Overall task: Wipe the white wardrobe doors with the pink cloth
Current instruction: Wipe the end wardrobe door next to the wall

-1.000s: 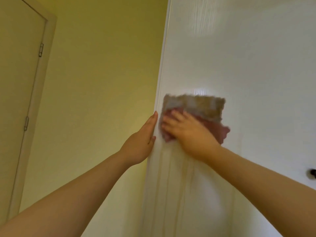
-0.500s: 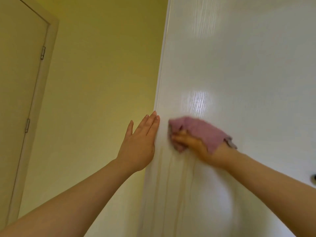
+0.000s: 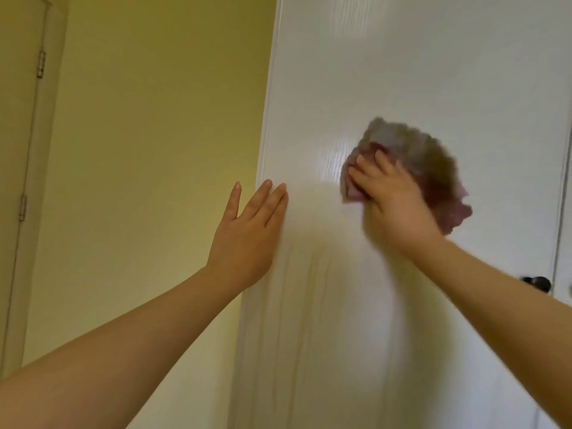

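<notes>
View from a head-worn camera, looking up at a tall white wardrobe door (image 3: 402,72) that fills the right half of the scene. Two bare forearms reach up towards it from the bottom corners.

The right hand (image 3: 393,196) is on the face of the door, about midway up and right of its centre. Its grip is wide: the fingers (image 3: 368,168) lie spread and nearly flat on a pink cloth (image 3: 433,168), pressing it against the door. The cloth is bunched under the hand and sticks out above and to the right of it, a greyish side showing at the top. Both hand and cloth are blurred.

The left hand (image 3: 247,230) is at the door's left edge, lower than the cloth and well apart from it. Its grip is wide too and holds nothing — fingers straight and together, fingertips lying against the edge, thumb held out to the side.

Faint yellowish streaks (image 3: 309,289) run down the door below the two hands. A dark round knob (image 3: 537,283) sits near the door's right edge, partly hidden by the right forearm. A narrow strip of a second white door (image 3: 566,181) shows beyond that edge.

Left of the wardrobe door is a plain yellow wall (image 3: 154,134) and, at the far left, a room door (image 3: 15,134) with two hinges (image 3: 41,64).
</notes>
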The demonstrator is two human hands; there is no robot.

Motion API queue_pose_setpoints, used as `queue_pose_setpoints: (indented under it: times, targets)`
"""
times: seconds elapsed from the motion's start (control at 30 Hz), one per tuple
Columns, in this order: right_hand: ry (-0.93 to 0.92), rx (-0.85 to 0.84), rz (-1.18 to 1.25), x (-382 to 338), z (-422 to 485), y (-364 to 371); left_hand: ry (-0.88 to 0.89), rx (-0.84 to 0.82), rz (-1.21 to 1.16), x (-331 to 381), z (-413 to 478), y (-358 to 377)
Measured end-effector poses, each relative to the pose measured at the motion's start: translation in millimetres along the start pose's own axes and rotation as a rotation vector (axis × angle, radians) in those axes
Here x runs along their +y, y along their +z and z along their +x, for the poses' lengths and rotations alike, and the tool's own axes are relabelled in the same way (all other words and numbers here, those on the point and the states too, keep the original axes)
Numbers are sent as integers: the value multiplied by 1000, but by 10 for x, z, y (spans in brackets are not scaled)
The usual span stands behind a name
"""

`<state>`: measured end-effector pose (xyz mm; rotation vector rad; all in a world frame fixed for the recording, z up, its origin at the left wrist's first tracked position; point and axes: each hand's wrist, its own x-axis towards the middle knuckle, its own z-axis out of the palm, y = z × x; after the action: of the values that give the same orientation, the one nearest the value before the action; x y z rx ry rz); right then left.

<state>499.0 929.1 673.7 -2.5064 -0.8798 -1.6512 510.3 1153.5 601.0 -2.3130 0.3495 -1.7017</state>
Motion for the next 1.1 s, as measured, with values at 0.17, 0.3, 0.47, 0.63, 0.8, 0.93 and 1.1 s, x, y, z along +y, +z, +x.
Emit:
queue_pose_setpoints:
  times: [0.17,0.3,0.47,0.63,0.8,0.93,1.1]
  targets:
    - [-510,-238,-32,-133,-777,367,-26,6,-94,26,-7,22]
    - [-213,-68,18,127,-244,112,-13,40,-95,30,-3,19]
    - [-338,-160,-46,-216,-627,459,-57,18,-110,84,-5,18]
    - [-220,-154,-14,-109,-196,175,-199,9,-210,-30,-98,31]
    - [-159,-4,-187,-399,-377,511,-247,-210,-371,-49,-316,74]
    - [-422,-160,-74,-472,-585,556,-180,-295,-437,-105,-489,109]
    - [-87,3,-102,-588,-188,523,-271,-359,-566,-3,-532,78]
